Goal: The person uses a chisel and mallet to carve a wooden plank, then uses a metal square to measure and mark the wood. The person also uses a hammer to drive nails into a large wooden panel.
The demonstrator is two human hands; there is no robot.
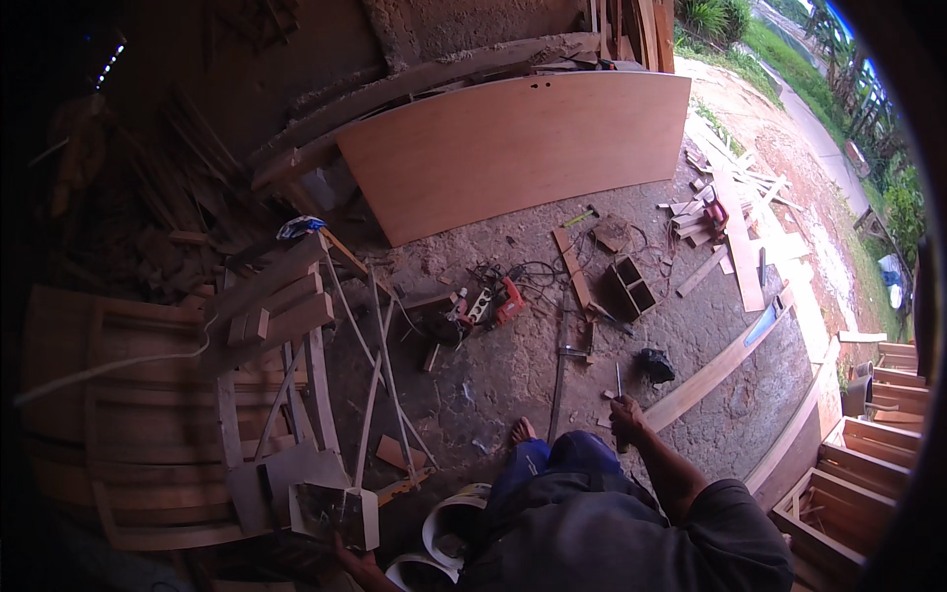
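My right hand is closed around the handle of a screwdriver, whose thin metal shaft points away from me. Beside it on the floor lies a small black object that I cannot make out. At the lower left, my left hand is at the near edge of an open white box with a dark inside. Shadow and the box hide its fingers, so I cannot see whether they grip the rim. A flat grey board is next to the box.
A large wooden panel leans at the back. On the floor are a red power tool, a divided wooden box and a handsaw on a long plank. Trestles with boards stand left; white buckets are beside my legs.
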